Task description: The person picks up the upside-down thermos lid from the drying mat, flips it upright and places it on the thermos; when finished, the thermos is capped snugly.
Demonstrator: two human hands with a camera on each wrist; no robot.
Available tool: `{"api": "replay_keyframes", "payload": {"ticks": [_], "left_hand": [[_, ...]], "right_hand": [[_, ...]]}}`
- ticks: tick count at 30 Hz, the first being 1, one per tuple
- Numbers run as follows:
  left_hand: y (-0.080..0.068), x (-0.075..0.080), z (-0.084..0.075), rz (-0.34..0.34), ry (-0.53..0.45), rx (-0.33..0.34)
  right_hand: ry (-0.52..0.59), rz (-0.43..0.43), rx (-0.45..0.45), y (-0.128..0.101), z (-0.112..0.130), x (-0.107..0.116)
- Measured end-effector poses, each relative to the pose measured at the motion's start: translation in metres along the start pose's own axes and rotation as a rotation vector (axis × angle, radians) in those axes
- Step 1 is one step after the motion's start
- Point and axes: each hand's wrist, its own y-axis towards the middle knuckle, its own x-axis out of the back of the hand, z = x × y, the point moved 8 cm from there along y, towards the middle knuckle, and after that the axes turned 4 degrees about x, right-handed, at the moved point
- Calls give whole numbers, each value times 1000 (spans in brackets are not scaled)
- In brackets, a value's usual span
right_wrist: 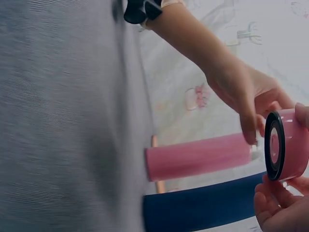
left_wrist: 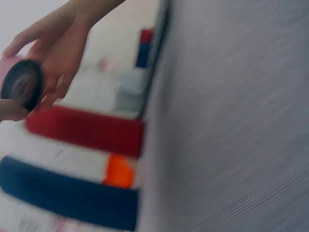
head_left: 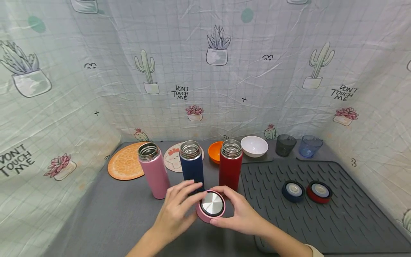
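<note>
While my right hand [head_left: 244,216] is curling its fingers and thumb around the pink lid [head_left: 211,206], I am holding that lid just above the grey table [head_left: 122,214], with its shiny metal top facing up at me. My left hand [head_left: 174,210] is pinching the lid's other edge, fingers reaching over the rim, so both hands are clamping it between them. In the right wrist view the lid is showing its dark inner ring, and the left hand's fingers are touching it from the far side. Just behind the lid, three open flasks are standing upright in a row: the pink flask [head_left: 153,170] on the left, the navy flask [head_left: 192,165] in the middle, the red flask [head_left: 230,165] on the right. Off to my right, a ribbed grey mat [head_left: 346,221] is carrying a navy lid [head_left: 293,191] and a red lid [head_left: 319,191] side by side, well apart from my hands.
</note>
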Motion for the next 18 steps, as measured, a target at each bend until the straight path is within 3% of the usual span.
{"api": "replay_keyframes", "payload": {"ticks": [6,9,14,18], "left_hand": [[16,39,48,46,211,308],[20,58,66,28,292,431],[22,83,91,-57,309,527],[18,92,118,-130,278,593]], "right_hand": [[52,-46,-48,24,16,8],[50,-61,-46,36,24,8],[23,-73,-10,57,36,4],[74,-74,8,71,42,-3]]}}
